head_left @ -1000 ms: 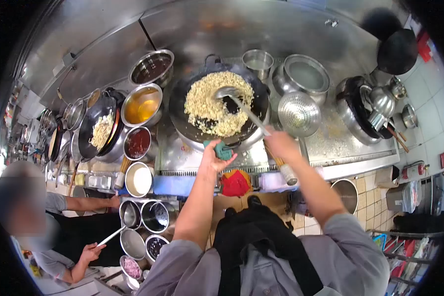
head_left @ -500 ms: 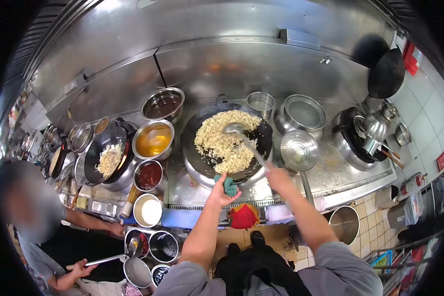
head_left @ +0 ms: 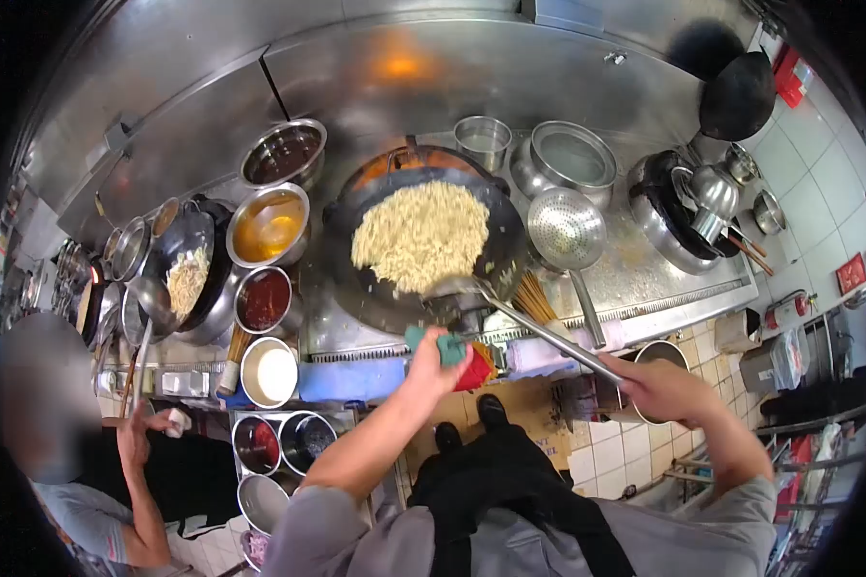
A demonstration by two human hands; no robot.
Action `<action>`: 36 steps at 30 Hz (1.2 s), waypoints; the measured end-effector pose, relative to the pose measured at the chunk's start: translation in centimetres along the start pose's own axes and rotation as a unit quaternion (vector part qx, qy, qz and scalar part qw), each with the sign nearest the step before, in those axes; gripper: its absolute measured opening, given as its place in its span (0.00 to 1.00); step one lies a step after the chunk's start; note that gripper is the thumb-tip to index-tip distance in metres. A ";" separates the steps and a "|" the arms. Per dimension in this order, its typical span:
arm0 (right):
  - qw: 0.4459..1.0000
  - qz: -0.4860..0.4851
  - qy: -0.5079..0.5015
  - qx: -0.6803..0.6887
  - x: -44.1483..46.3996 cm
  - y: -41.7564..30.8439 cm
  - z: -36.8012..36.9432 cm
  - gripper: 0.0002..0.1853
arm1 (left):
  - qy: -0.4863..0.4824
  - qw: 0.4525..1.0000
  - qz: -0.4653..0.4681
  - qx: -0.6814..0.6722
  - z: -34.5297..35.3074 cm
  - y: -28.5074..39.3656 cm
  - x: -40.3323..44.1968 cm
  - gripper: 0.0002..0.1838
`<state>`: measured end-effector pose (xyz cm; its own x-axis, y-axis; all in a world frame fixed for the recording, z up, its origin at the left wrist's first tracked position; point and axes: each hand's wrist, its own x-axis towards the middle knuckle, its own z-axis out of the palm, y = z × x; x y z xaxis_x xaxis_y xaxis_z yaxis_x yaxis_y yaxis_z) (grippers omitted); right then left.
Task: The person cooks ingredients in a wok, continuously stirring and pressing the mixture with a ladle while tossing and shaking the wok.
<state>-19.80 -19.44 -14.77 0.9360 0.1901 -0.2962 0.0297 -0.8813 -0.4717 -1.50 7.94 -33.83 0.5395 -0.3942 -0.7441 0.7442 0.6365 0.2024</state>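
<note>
A large dark wok [head_left: 356, 313] is tilted over the burner, with orange flame glow behind its far rim. Pale, chopped-looking food [head_left: 419, 236] is bunched in it, its grains blurred by motion. Through a folded green cloth [head_left: 433, 348], my left hand [head_left: 438, 367] grips the wok's near handle, which the cloth mostly hides. My right hand [head_left: 659, 387] is closed round the long handle of a metal ladle [head_left: 568, 344]. The ladle's bowl is at the wok's near right rim, below the food.
Left of the wok stand bowls of dark sauce [head_left: 284, 156], yellow liquid [head_left: 269, 226] and red sauce [head_left: 263, 300]. A perforated strainer [head_left: 567, 229] and a lidded pot [head_left: 575, 154] are at the right. A co-worker [head_left: 96, 481] holds another ladle [head_left: 152, 306] beside a second wok.
The wok has tipped and the food has gathered together. My right hand has drawn the ladle back towards the near right rim. Flame now shows behind. The co-worker's ladle has risen.
</note>
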 end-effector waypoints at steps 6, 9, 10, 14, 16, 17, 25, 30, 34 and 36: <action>0.997 0.050 -0.048 -0.030 9.9 -0.3 1.1 0.31 | -0.024 0.999 -0.038 0.012 3.1 4.3 4.3 0.09; 0.995 0.029 0.081 -0.059 19.2 2.0 6.4 0.29 | -0.046 0.997 0.003 0.059 -2.8 0.1 5.8 0.09; 0.995 0.029 0.079 -0.058 18.9 0.9 6.6 0.29 | -0.011 0.997 0.006 0.076 -4.9 -1.7 4.3 0.09; 0.992 0.057 0.107 0.025 15.2 -3.1 5.5 0.28 | -0.020 0.999 -0.006 0.032 -0.4 -1.7 -4.0 0.09; 0.992 0.052 0.108 0.050 13.2 -2.8 6.4 0.28 | 0.026 1.000 -0.008 0.001 1.3 2.0 2.0 0.16; 0.994 0.042 0.081 0.054 11.7 -3.2 6.4 0.29 | -0.032 0.999 0.036 0.001 0.8 3.4 5.2 0.16; 0.988 0.107 -0.113 -0.022 4.3 -5.2 -1.4 0.31 | -0.021 0.999 -0.047 -0.015 1.6 0.6 -3.2 0.10; 0.990 0.053 0.106 -0.083 16.8 0.0 6.8 0.28 | -0.022 0.996 0.014 0.088 -2.2 -0.5 4.3 0.11; 0.983 0.075 0.161 -0.047 14.1 -3.0 7.8 0.26 | -0.006 0.995 -0.039 0.093 -2.9 -3.3 0.4 0.11; 0.980 0.035 0.198 0.004 11.9 0.1 10.3 0.24 | -0.004 0.999 0.007 0.031 0.0 -1.9 1.3 0.10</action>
<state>-12.26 -12.82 -26.96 0.9984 -0.0550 0.0159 -0.0411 -0.8824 -0.4687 -2.17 6.23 -35.19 0.5528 -0.3915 -0.7357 0.7594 0.6001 0.2513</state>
